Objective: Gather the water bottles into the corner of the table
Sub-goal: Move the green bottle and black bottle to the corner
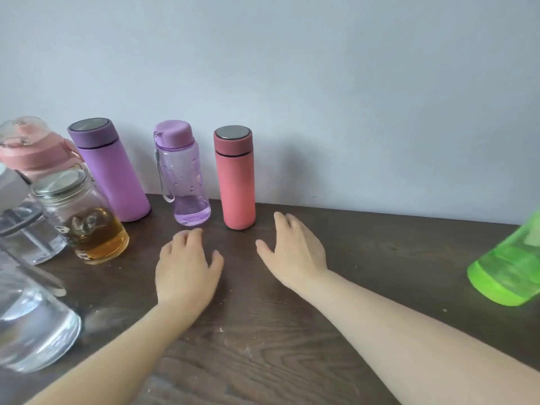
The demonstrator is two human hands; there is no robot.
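Against the wall stand a purple flask, a clear lilac bottle with a strap, and a coral-red flask. At the far left sit a pink bottle, a glass jar of amber liquid and clear bottles. A green bottle stands at the right edge, partly cut off. My left hand hovers in front of the lilac bottle, fingers relaxed, holding nothing. My right hand is just right of the coral-red flask, fingers relaxed, empty.
The dark wooden table meets a plain pale wall along its back edge. White specks dot the wood near me. Bare tabletop lies between the coral-red flask and the green bottle.
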